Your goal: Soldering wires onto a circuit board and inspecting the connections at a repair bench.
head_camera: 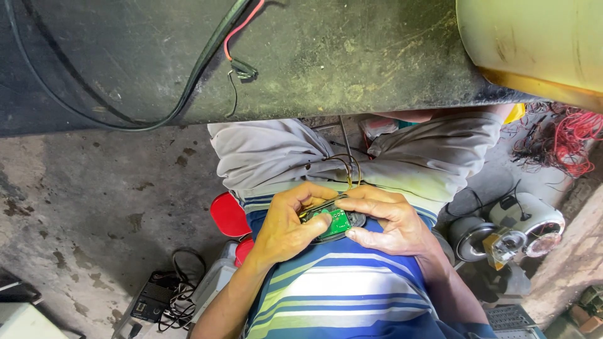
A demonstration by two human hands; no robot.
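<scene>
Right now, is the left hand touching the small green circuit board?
Touching. The head view shows the left hand with its thumb lying across the edge of the green circuit board, while the right hand grips the board's other side.

Both hands, left hand [286, 229] and right hand [386, 220], clasp a green circuit board [338, 221] (wires attached).

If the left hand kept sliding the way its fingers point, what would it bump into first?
Probably the right hand. The left hand points across the small green circuit board that both hands hold, and the right hand's fingers sit just on the board's other side.
</scene>
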